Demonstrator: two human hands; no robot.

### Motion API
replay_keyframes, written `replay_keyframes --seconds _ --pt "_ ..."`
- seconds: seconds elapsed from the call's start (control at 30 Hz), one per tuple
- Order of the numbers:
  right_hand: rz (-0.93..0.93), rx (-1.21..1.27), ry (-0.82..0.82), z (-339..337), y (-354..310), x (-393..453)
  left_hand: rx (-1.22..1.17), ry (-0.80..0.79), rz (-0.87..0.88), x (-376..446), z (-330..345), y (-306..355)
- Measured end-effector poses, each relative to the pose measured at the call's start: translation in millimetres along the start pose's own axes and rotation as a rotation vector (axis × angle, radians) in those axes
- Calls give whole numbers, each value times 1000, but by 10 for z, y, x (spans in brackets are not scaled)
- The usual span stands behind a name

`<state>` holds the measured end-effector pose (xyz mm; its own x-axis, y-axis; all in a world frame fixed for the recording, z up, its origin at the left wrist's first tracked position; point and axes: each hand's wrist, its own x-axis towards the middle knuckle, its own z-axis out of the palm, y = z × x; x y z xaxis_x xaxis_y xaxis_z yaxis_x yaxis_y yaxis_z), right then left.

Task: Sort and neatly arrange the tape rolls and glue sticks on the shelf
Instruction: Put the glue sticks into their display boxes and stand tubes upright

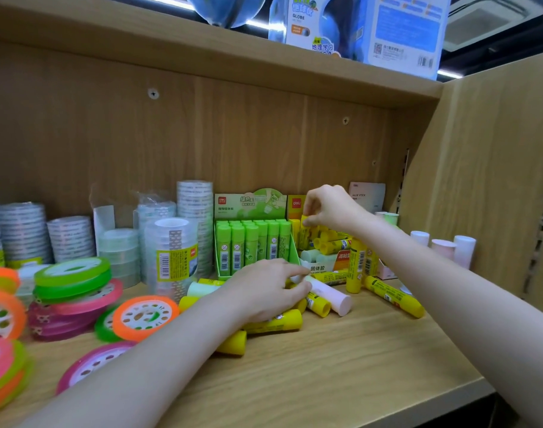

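— Head view: sorting glue sticks, by the look of it. Right hand [329, 208] pinching a yellow glue stick [305, 230] at its cap, holding it upright over the yellow display box [322, 264] at the back of the shelf [341, 359].

— And the left hand [265, 288]?

— Reaching into the loose yellow sticks [276, 324] lying on the board, fingers curling round a pale stick [332, 296]; grip looking closed, though partly hidden.

— Next move?

— Probably lowering the upright stick into a free slot, keeping it vertical, then gathering the fallen ones.

— Anything crowding in?

— Sticks already leaning crookedly inside the box. Green glue sticks [251, 242] standing tidy in their own box just to the left. Clear tape stacks [168, 251] further left, coloured tape rolls [72, 273] lying scattered at the front, not yet sorted. Pastel sticks [443, 247] standing near the right wall.
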<state>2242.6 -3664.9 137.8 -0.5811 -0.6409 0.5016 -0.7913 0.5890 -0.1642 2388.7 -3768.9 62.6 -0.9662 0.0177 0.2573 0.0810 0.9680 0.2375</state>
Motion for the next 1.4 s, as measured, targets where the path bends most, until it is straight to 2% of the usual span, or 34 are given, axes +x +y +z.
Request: replay_keyframes --seconds 0.27,0.47,0.67,0.8,0.83,0.93,1.0,1.1,1.33,1.4 --pt "-29 -90 -10 -1 -11 108 6 -11 -8 7 -17 2" --pt "-88 -138 -113 -73 3 147 14 1 -2 -5 -8 1" --pt "-48 -239 -141 8 -71 175 11 12 4 -2 -3 -7" --pt "-109 -292 -100 -147 -106 133 15 18 17 2 -7 -14" --pt "-155 -307 -181 -181 -127 101 13 24 18 5 -10 -19" --pt "-184 -465 -559 -67 -180 -13 8 26 18 2 -6 -12" --pt "-201 -580 -652 93 -176 -12 15 25 18 -1 -4 -18" --pt "-228 -538 -562 177 -120 14 16 20 17 7 2 -22" --pt "-72 68 48 -494 -80 -71 9 15 10 19 10 -37" --pt "-55 212 144 -721 -140 -216 10 16 13 18 4 -33"
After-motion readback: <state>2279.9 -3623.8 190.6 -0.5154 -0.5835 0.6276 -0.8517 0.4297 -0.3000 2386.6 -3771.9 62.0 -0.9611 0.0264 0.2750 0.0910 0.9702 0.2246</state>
